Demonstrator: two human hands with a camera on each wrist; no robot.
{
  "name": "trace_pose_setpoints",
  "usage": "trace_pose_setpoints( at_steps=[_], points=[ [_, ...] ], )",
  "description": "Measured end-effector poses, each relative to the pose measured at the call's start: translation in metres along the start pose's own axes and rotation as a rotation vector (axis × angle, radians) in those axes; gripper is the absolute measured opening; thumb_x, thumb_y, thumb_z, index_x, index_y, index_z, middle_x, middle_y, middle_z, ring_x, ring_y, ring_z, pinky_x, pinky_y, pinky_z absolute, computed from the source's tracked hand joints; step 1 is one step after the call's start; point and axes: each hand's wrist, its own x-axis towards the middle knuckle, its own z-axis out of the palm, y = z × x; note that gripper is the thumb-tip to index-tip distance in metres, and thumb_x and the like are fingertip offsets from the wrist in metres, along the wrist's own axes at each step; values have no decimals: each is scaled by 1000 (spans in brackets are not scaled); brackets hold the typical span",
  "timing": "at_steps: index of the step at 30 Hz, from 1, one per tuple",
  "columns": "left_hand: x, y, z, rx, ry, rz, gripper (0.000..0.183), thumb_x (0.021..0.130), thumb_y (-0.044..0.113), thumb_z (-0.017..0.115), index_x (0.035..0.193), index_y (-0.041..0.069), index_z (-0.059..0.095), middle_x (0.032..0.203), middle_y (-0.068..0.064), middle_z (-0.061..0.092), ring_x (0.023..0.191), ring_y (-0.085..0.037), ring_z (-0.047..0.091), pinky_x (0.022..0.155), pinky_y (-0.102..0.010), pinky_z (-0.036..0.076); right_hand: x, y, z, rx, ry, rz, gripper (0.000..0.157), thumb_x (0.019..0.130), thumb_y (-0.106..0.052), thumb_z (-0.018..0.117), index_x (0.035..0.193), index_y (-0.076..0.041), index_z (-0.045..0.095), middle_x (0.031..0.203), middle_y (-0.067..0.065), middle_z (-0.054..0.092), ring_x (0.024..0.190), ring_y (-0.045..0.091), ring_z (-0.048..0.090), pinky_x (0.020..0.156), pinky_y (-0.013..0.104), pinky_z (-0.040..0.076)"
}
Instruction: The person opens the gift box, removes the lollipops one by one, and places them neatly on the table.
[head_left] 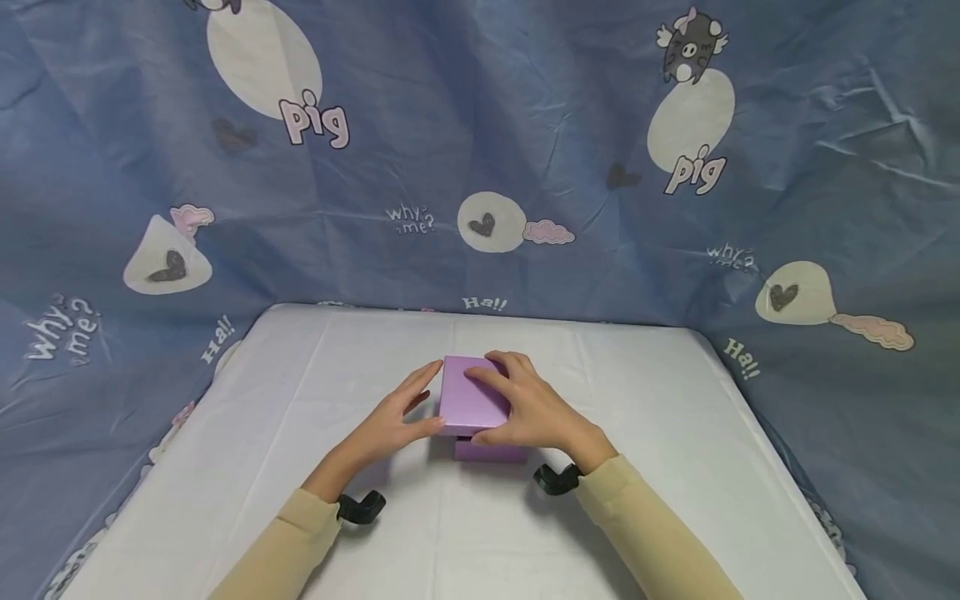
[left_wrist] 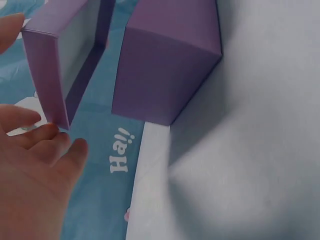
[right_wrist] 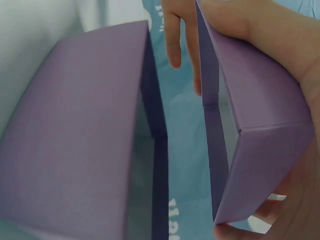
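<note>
A purple box lid [head_left: 472, 392], its hollow underside showing pale in the wrist views, is held above a matching purple box base [head_left: 491, 451]. My right hand [head_left: 528, 408] grips the lid from the right, thumb at its near side and fingers reaching across the top to the far side. At the lid's left side is my left hand [head_left: 390, 425], thumb and fingers spread, with the tips right at the lid's left corners. In the right wrist view the open-topped box base [right_wrist: 75, 135] stands apart from the lid [right_wrist: 270, 165], a gap between them.
A white cloth [head_left: 337, 358] covers the table. Behind and around it hangs a blue sheet [head_left: 420, 158] printed with pigs, hearts and words. Dark bands [head_left: 362, 507] with short curved pieces sit at both wrists, below beige sleeves [head_left: 652, 533].
</note>
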Motion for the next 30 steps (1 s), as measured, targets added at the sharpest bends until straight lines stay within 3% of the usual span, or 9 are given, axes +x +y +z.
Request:
trace_pose_setpoints(
  at_steps=[2, 5, 12, 17, 22, 26, 30],
  points=[
    [-4, 2, -4, 42, 2, 36, 82, 96, 20, 70, 161, 12, 21, 166, -8, 17, 151, -25, 17, 118, -49, 30, 3, -3, -1, 5, 3, -8, 96, 65, -74, 78, 149, -40, 46, 153, 1, 34, 137, 18, 29, 94, 42, 50],
    [-10, -1, -10, 113, 6, 75, 83, 94, 24, 72, 161, 15, 24, 167, -3, 18, 151, -23, 18, 117, -47, 31, 7, -8, -1, 23, 5, -25, 96, 65, -75, 78, 149, -40, 46, 153, 1, 35, 136, 18, 31, 94, 43, 50],
    [-21, 4, -23, 178, 24, 31, 102, 82, 29, 85, 162, 22, 23, 167, 7, 15, 150, -23, 22, 116, -49, 32, 16, -20, -2, 75, -11, -62, 95, 67, -75, 76, 150, -40, 44, 152, 3, 37, 135, 18, 32, 95, 40, 49],
    [-27, 3, -31, 121, 45, 4, 105, 80, 24, 88, 162, 23, 22, 166, 5, 17, 150, -22, 24, 117, -47, 31, 22, -29, -1, 130, -45, -75, 93, 70, -75, 74, 150, -42, 42, 152, 3, 36, 136, 20, 32, 95, 42, 49],
    [-33, 5, -40, 73, 53, 20, 104, 78, 20, 89, 161, 21, 26, 163, 1, 24, 148, -20, 25, 117, -42, 31, 30, -38, 0, 183, -87, -69, 91, 71, -74, 74, 151, -42, 42, 154, 6, 36, 137, 20, 31, 92, 41, 49],
    [-39, 5, -47, 51, 64, 36, 98, 80, 21, 86, 159, 18, 29, 158, -1, 28, 147, -23, 28, 117, -36, 31, 36, -45, -1, 239, -125, -72, 87, 75, -68, 75, 151, -42, 43, 157, 2, 33, 138, 17, 30, 95, 41, 47],
    [-51, 2, -53, -46, 92, 25, 89, 84, 13, 81, 158, 14, 32, 156, -6, 31, 146, -29, 31, 116, -33, 31, 39, -50, 2, 305, -175, -112, 79, 81, -60, 74, 151, -39, 44, 159, 0, 30, 140, 17, 30, 101, 42, 43]
  ],
)
